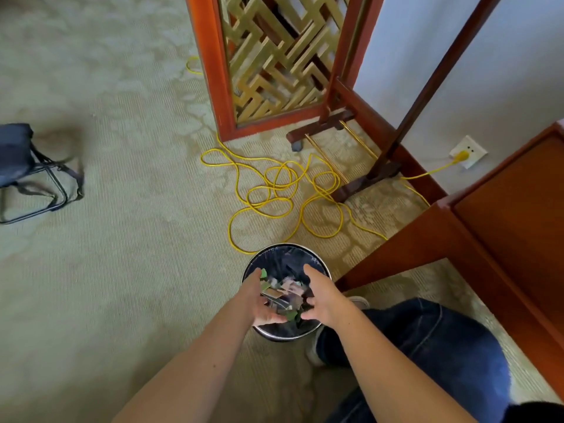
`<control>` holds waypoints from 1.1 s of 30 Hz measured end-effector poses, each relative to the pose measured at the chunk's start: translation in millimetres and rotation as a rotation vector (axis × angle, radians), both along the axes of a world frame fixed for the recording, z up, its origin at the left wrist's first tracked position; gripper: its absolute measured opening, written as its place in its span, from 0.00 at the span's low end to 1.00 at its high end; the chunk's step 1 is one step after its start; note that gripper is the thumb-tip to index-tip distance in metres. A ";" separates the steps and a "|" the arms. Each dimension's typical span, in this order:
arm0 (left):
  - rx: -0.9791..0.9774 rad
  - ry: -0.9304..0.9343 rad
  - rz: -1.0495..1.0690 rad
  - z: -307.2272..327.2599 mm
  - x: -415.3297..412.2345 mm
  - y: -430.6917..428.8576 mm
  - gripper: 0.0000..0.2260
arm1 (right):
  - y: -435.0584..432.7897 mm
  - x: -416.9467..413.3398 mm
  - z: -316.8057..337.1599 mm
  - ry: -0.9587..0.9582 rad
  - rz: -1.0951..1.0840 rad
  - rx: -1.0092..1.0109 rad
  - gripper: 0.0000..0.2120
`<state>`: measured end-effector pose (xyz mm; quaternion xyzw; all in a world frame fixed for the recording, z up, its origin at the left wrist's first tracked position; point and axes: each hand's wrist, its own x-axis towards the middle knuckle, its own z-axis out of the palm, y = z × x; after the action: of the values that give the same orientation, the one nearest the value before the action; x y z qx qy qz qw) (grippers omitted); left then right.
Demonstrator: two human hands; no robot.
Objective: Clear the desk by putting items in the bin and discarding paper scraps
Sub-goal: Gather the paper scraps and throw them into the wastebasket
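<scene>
Both hands are out over the bin (276, 336), a round metal one with a dark liner, standing on the pale patterned carpet (122, 270). The left hand (258, 300) and the right hand (319, 296) face each other palm to palm across the bin's mouth. Each grip is apart: fingers fairly straight and spread, nothing pinched. Between the palms sits a blurred bunch of paper scraps (283, 293) in green, pinkish and pale tones, right above the opening and inside its rim line. A green piece shows by the left fingertips and another down near the two thumbs. Whether the scraps touch the palms or hang loose between them, I cannot tell through the blur.

Just right of the bin, a knee in dark blue jeans (427, 346) is bent low, with a light shoe (314, 354) beside the bin's base. The orange-brown wooden bench (503, 209) runs along the right edge, its near corner close to the bin. Beyond the bin a yellow cable (274, 184) loops over the carpet and runs to a white wall socket (467, 151). Behind that stands a red-framed screen (210, 71) with gold lattice, and far left a dark folding stool (18, 160).
</scene>
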<state>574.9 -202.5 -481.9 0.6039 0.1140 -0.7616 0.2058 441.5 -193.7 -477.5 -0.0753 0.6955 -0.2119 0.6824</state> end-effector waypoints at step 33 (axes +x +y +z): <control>-1.418 -0.122 -0.167 316.3 -138.7 81.2 0.11 | 133.1 -101.0 332.9 0.384 -0.389 -1.264 0.09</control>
<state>436.2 -121.3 -165.6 0.3730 -0.4667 -0.6302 0.4959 340.5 -60.6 -144.6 -0.3688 0.5479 -0.6783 0.3219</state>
